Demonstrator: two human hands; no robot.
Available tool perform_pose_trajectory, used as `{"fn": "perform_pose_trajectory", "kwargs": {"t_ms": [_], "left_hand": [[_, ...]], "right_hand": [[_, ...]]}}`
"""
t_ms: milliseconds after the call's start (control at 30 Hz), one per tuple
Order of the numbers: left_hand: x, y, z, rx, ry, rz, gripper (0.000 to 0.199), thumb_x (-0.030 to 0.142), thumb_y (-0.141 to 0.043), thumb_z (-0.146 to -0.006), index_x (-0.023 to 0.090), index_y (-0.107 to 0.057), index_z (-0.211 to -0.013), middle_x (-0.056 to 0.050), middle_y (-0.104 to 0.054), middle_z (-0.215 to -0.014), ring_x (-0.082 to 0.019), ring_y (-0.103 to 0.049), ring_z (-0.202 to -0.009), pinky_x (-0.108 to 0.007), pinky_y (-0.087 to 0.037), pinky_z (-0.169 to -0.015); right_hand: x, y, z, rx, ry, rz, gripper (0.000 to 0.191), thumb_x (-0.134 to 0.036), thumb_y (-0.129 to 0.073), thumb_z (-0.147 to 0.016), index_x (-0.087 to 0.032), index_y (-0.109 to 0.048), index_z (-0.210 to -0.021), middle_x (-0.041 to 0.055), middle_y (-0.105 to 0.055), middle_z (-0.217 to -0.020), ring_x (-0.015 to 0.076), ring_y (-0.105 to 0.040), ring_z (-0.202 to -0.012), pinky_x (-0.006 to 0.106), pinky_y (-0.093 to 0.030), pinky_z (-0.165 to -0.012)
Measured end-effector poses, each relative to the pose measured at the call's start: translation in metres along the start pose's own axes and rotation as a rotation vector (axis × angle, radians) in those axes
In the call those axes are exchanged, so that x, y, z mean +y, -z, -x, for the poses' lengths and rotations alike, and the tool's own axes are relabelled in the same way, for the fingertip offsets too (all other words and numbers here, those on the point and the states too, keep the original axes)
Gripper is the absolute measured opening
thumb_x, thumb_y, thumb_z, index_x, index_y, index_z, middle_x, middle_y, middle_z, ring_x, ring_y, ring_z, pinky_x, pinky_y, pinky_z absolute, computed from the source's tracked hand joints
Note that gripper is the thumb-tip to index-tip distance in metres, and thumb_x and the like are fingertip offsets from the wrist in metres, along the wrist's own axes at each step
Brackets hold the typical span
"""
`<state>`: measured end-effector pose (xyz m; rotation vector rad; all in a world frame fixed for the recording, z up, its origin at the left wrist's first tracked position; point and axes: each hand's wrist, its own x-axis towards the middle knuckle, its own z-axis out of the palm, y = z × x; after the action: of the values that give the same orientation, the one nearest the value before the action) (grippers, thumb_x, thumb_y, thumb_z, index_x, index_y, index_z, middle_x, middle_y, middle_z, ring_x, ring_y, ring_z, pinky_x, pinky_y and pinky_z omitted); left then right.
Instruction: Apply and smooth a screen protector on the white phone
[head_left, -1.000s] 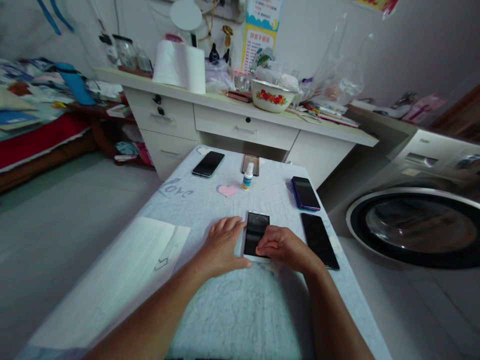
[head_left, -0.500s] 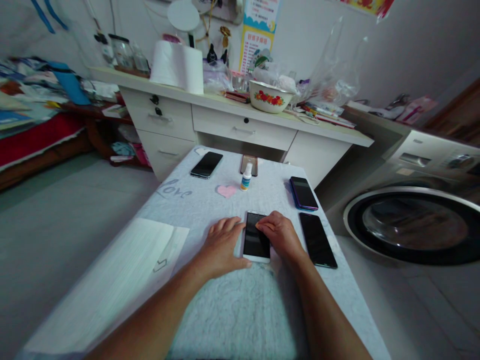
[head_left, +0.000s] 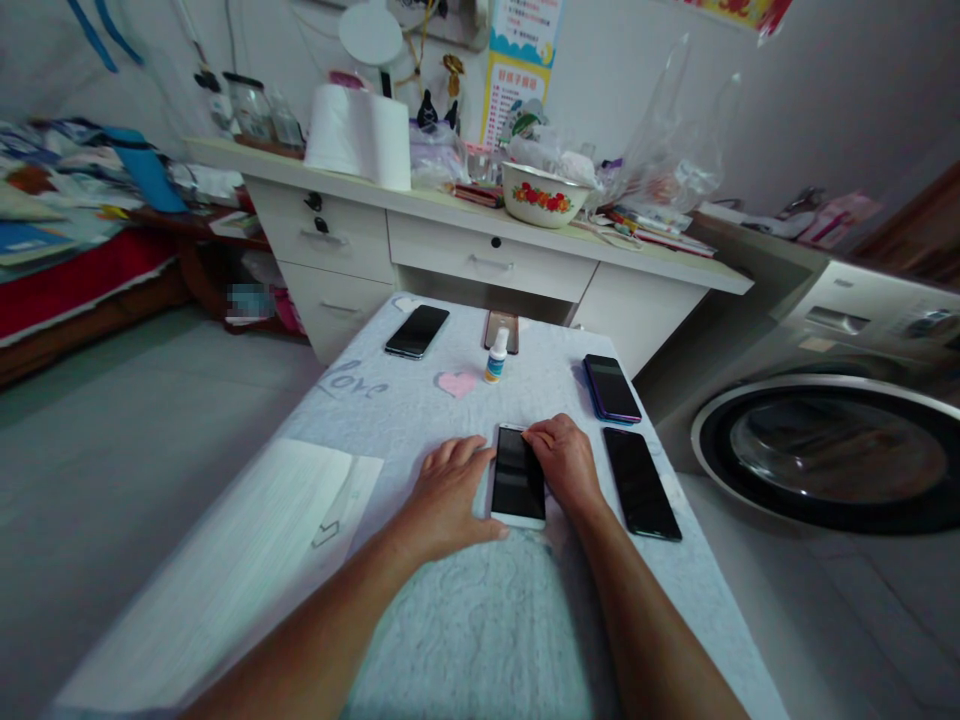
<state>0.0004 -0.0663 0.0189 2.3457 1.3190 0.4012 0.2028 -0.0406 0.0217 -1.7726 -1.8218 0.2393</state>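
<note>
A white-framed smartphone [head_left: 517, 480] lies face up on the cloth-covered table, its dark screen toward me. My left hand [head_left: 454, 495] braces it at the left, fingers along the side edge and thumb at the lower edge. My right hand [head_left: 566, 460] is closed in a pinch, fingertips on the upper right of the screen; whatever they pinch is hidden. Beyond the phone stands a small white spray bottle [head_left: 496, 356] with a blue and yellow label. A black phone [head_left: 641, 483] lies to the right of my right hand.
Behind that black phone are stacked phones [head_left: 613, 388]. Another phone [head_left: 418, 331] lies at the far left, and a brownish phone case [head_left: 511, 328] near the back edge. White paper [head_left: 225, 560] covers the left side. A white desk [head_left: 487, 255] stands behind, a washing machine [head_left: 832, 300] at right.
My right hand's fingertips have moved from the middle of the upper screen toward its upper right edge. My left hand stays at the phone's left side. The view has shifted slightly.
</note>
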Motion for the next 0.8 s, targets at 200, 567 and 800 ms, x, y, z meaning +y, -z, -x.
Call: {"fn": "perform_pose_trajectory", "kwargs": {"t_ms": [200, 567, 800], "left_hand": [[-0.002, -0.002, 0.001, 0.018, -0.003, 0.000, 0.085, 0.054, -0.075, -0.057, 0.025, -0.045, -0.131, -0.006, -0.040, -0.144, -0.030, -0.035, -0.130, -0.045, -0.031, -0.107], [-0.002, -0.001, 0.001, 0.004, 0.004, -0.006, 0.088, 0.056, -0.074, -0.058, 0.024, -0.044, -0.134, -0.007, -0.039, -0.145, -0.029, -0.034, -0.131, -0.044, -0.030, -0.108], [-0.002, -0.001, 0.001, 0.004, 0.003, 0.008, 0.087, 0.056, -0.075, -0.057, 0.026, -0.043, -0.133, -0.007, -0.039, -0.145, -0.030, -0.034, -0.131, -0.045, -0.030, -0.108]], "right_hand": [[-0.007, 0.000, -0.003, -0.056, 0.013, 0.064, 0.018, -0.023, -0.056, -0.088, -0.020, -0.073, -0.086, 0.0030, -0.062, -0.083, 0.0139, -0.059, -0.077, 0.024, -0.040, -0.070], [-0.021, -0.011, -0.020, -0.164, 0.078, 0.156, 0.018, -0.027, -0.055, -0.091, -0.021, -0.072, -0.089, 0.0035, -0.062, -0.087, 0.0140, -0.058, -0.080, 0.024, -0.039, -0.072], [-0.024, -0.016, -0.021, -0.147, 0.144, 0.111, 0.018, -0.025, -0.055, -0.090, -0.022, -0.072, -0.086, 0.0037, -0.062, -0.085, 0.0150, -0.058, -0.080, 0.024, -0.040, -0.072]]}}
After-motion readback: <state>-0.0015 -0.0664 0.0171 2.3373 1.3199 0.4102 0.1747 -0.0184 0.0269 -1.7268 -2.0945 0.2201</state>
